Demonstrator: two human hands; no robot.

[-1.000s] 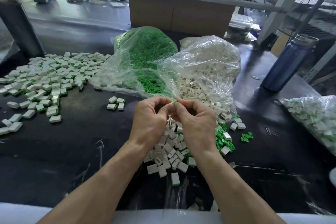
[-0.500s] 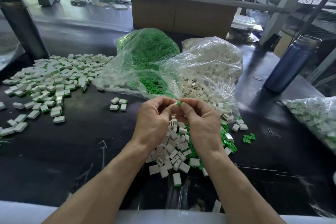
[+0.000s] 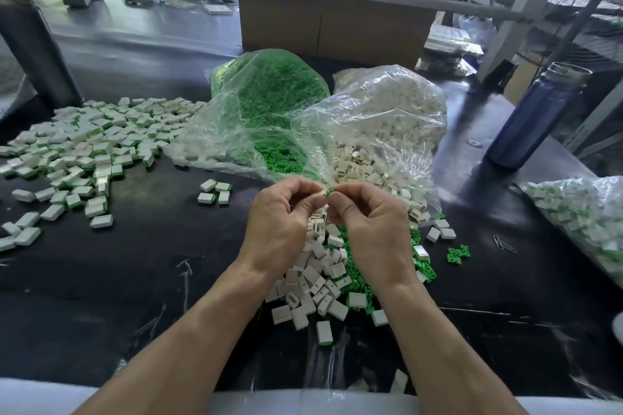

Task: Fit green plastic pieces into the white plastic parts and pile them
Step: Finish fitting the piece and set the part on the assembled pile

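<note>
My left hand (image 3: pixel 281 219) pinches a small white part (image 3: pixel 322 193) at its fingertips. My right hand (image 3: pixel 369 226) pinches a green piece (image 3: pixel 331 192) right against that white part, above the table's middle. Under both hands lies a heap of loose white parts (image 3: pixel 315 283) mixed with loose green pieces (image 3: pixel 423 268). A clear bag of green pieces (image 3: pixel 279 94) and a clear bag of white parts (image 3: pixel 391 111) stand open just behind. A wide pile of fitted white-and-green parts (image 3: pixel 84 152) covers the table's left side.
Three fitted parts (image 3: pixel 215 192) lie apart left of my hands. A blue bottle (image 3: pixel 536 114) stands at the right, with another bag of fitted parts (image 3: pixel 586 216) by the right edge. A cardboard box (image 3: pixel 333 27) sits behind the bags, a dark post (image 3: pixel 33 50) at far left.
Both hands stay together at the same spot; the white part now shows next to the green piece between the fingertips. The view has shifted slightly.
</note>
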